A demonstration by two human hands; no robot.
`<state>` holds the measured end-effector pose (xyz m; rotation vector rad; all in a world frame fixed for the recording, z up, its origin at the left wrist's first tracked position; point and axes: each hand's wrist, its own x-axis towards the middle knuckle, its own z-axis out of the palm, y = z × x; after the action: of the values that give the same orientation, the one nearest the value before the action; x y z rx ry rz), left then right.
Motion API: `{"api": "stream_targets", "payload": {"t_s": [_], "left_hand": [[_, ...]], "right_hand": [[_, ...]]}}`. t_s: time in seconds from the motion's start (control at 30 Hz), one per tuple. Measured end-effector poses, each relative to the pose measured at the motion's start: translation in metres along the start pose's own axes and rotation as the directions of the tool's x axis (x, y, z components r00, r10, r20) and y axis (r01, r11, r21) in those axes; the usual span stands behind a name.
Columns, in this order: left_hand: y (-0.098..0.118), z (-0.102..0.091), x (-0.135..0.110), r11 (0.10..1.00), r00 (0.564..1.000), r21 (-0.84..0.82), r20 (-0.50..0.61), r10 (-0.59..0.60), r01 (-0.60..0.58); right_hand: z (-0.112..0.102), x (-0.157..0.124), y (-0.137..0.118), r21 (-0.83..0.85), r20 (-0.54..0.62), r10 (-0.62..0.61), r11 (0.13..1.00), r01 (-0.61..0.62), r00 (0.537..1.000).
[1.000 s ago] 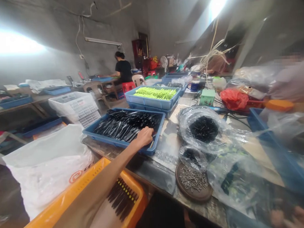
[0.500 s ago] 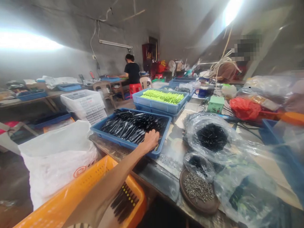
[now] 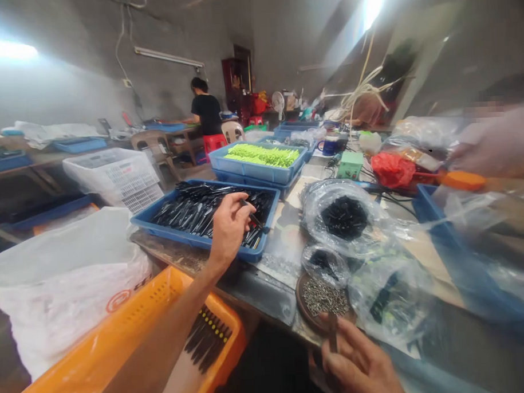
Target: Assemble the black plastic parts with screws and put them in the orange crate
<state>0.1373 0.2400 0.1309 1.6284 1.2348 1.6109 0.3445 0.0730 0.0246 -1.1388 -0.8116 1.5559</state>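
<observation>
My left hand [image 3: 229,225] is over the right part of a blue tray [image 3: 195,239] heaped with slim black pointed pieces [image 3: 185,213]. Its thumb and fingers pinch one slim black stick-like piece [image 3: 255,221], raised above the pile. My right hand [image 3: 364,359], low at the front, is closed around a dark, narrow upright piece [image 3: 333,337]; blur hides its exact kind. Just beyond that hand is a round brown dish [image 3: 302,310] of small metal parts [image 3: 323,297]. Bags of small black parts [image 3: 344,216] lie behind the dish.
An orange crate [image 3: 232,335] with black yellow-tipped pieces stands at the front left, beside a white sack [image 3: 63,283]. Behind the tray is a blue bin [image 3: 252,168] of bright green pieces. A green box [image 3: 350,165] stands farther right. Other people sit nearby.
My left hand has lifted from the tray's pile with a slim black piece in its fingers. My right hand has come into view at the bottom, holding a dark piece. The view has shifted right.
</observation>
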Motion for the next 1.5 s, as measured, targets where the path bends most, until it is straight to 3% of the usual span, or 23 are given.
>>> {"api": "stream_targets", "payload": {"t_s": [0.1, 0.2, 0.37, 0.47, 0.63, 0.73, 0.83, 0.97, 1.07, 1.2, 1.23, 1.33, 1.4, 1.5], "left_hand": [[0.025, 0.008, -0.032, 0.908, 0.984, -0.383, 0.026, -0.174, 0.171], [0.032, 0.02, -0.066, 0.759, 0.925, -0.532, 0.157, -0.346, 0.374], [0.019, 0.041, -0.113, 0.576, 0.813, -0.589, 0.285, -0.508, 0.567], [0.011, 0.047, -0.132, 0.499, 0.755, -0.592, 0.328, -0.568, 0.632], [0.004, 0.046, -0.147, 0.467, 0.717, -0.581, 0.328, -0.615, 0.666], [0.001, 0.044, -0.152, 0.511, 0.751, -0.575, 0.322, -0.576, 0.638], [0.001, 0.041, -0.159, 0.657, 0.839, -0.523, 0.295, -0.458, 0.543], [0.006, 0.038, -0.166, 0.882, 0.959, -0.399, 0.228, -0.169, 0.25], [0.007, 0.035, -0.169, 0.945, 0.968, -0.325, 0.23, 0.104, -0.024], [-0.009, 0.024, -0.173, 0.924, 0.855, -0.267, 0.372, 0.362, -0.275], [-0.014, 0.02, -0.174, 0.91, 0.809, -0.248, 0.422, 0.409, -0.332], [-0.023, 0.008, -0.175, 0.803, 0.604, -0.205, 0.562, 0.564, -0.559], [-0.022, 0.002, -0.174, 0.737, 0.5, -0.183, 0.627, 0.597, -0.65], [-0.015, -0.004, -0.172, 0.714, 0.412, -0.163, 0.721, 0.557, -0.681]], "right_hand": [[0.012, 0.008, -0.006, 0.033, 0.005, -0.011, 0.999, 0.011, 1.0], [0.018, 0.013, -0.009, 0.079, 0.0, -0.033, 0.996, 0.033, 0.999], [0.014, 0.014, -0.006, 0.21, -0.005, -0.073, 0.975, 0.072, 0.997], [0.012, 0.011, -0.004, 0.247, -0.065, -0.093, 0.963, 0.107, 0.994], [0.011, 0.006, -0.003, 0.204, -0.118, -0.117, 0.969, 0.14, 0.986], [0.01, 0.002, -0.004, 0.15, -0.113, -0.109, 0.981, 0.126, 0.988], [0.009, -0.001, -0.005, 0.134, -0.117, -0.088, 0.985, 0.104, 0.989], [0.005, -0.004, -0.003, 0.14, -0.154, -0.076, 0.985, 0.097, 0.985], [0.002, -0.005, -0.002, 0.177, -0.153, -0.076, 0.979, 0.103, 0.985], [-0.001, -0.005, -0.003, 0.245, -0.137, -0.095, 0.961, 0.127, 0.986], [-0.001, -0.005, -0.003, 0.253, -0.138, -0.098, 0.959, 0.13, 0.986], [-0.001, -0.004, -0.002, 0.278, -0.147, -0.088, 0.952, 0.126, 0.985], [-0.001, -0.004, -0.001, 0.309, -0.149, -0.067, 0.945, 0.111, 0.987], [-0.001, -0.003, 0.0, 0.356, -0.145, -0.036, 0.931, 0.086, 0.989]]}}
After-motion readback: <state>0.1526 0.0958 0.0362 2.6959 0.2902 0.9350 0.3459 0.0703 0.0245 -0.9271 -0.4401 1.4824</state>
